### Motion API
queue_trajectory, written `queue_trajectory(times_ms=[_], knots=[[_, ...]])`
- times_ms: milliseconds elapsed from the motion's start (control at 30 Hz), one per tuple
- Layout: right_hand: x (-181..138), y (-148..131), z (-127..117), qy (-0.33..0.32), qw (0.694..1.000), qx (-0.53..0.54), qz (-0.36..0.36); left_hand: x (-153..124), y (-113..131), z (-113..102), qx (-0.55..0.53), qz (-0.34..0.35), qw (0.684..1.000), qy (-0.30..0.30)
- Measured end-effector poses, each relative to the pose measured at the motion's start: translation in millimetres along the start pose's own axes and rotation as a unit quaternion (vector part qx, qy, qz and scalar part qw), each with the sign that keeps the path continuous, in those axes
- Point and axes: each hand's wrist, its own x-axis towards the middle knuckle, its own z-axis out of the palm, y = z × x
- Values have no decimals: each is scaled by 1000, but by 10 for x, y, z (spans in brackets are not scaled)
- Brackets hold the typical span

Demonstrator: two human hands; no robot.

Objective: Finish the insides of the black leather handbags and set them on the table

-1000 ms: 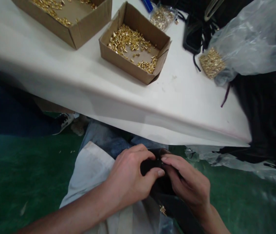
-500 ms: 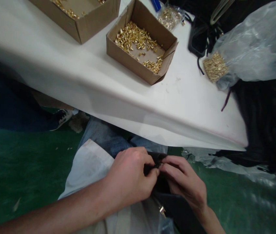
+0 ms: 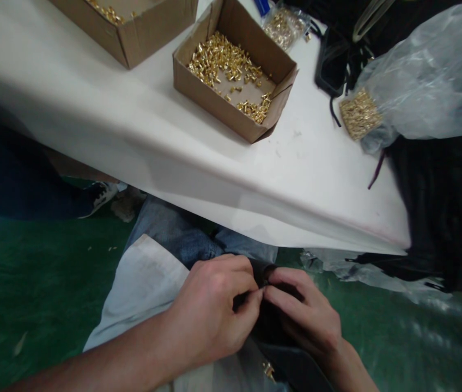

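Note:
A black bag-like piece [image 3: 292, 359] lies across my lap, with a small gold fitting [image 3: 268, 371] hanging at its near side. My left hand [image 3: 218, 305] is closed over its far edge, thumb and index finger pinched together. From the other side my right hand [image 3: 310, 313] grips the same piece, its fingertips almost touching those of the left. Whatever small part lies between the fingertips is too hidden to make out. Beneath the hands a white cloth [image 3: 145, 283] covers part of my jeans.
On the white table [image 3: 141, 114] stands a cardboard box [image 3: 214, 103] of small gold metal pieces, with a second box [image 3: 127, 41] beside it. Clear plastic bags [image 3: 431, 81], a black device [image 3: 331, 62] and black material [image 3: 447, 207] lie right. Another person's leg [image 3: 22, 174] is at left.
Both hands have shifted slightly down and left in the view together with the black piece. Their pinching grip stays much the same.

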Motion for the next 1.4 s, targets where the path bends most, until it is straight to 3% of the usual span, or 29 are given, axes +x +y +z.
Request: queue_trajectory(times_ms=[133,300,433,633,800,1000,1100,1233,1400], knots=[[23,-16,-30,35,998,-33,-35,-50,20,-34,7,-9,999,-34],[45,21,-21,64,996,-44,-39,-102,14,-38,-22,2,999,-33],[33,60,-24,15,999,-35,3,-121,15,-74,-28,12,999,-26],[-40,68,-100,29,997,-49,55,-191,-148,-166,-87,23,995,-40],[30,-4,-180,-10,999,-29,37,-252,-238,-129,-74,-14,997,-11],[-39,-79,-105,21,998,-6,60,-170,48,56,-35,-101,990,91],[-68,-100,-87,30,996,-13,78,-114,95,108,-67,-127,984,104],[-34,-27,-89,20,998,-50,22,-98,24,109,-87,-161,977,107],[52,141,-69,24,991,-71,-110,-68,-8,25,-35,-172,983,49]])
